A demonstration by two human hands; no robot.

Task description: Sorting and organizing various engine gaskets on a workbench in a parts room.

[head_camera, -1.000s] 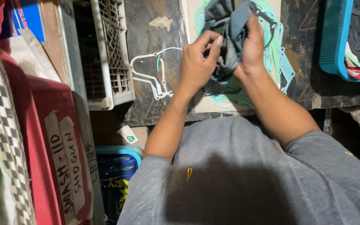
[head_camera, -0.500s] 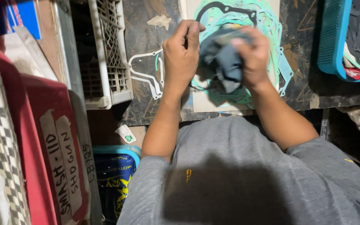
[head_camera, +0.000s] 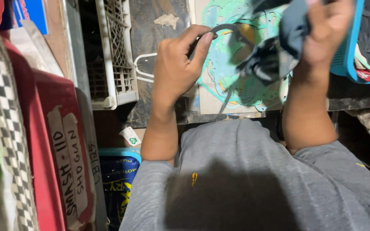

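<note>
Grey crumpled cloth (head_camera: 279,51) is clenched in the right hand (head_camera: 328,30); beside it, the left hand (head_camera: 178,64) pinches a thin dark gasket ring (head_camera: 236,32).

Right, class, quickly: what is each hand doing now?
Left hand: closed, pinching a thin dark gasket ring.
Right hand: closed, gripping a dark cloth.

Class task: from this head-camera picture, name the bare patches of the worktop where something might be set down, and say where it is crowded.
Bare patch: the dark worktop between the white crate and the gasket sheet, above the left hand. Crowded: the sheet itself, under the right hand with its dark cloth, and the full blue basket to the right.
</note>
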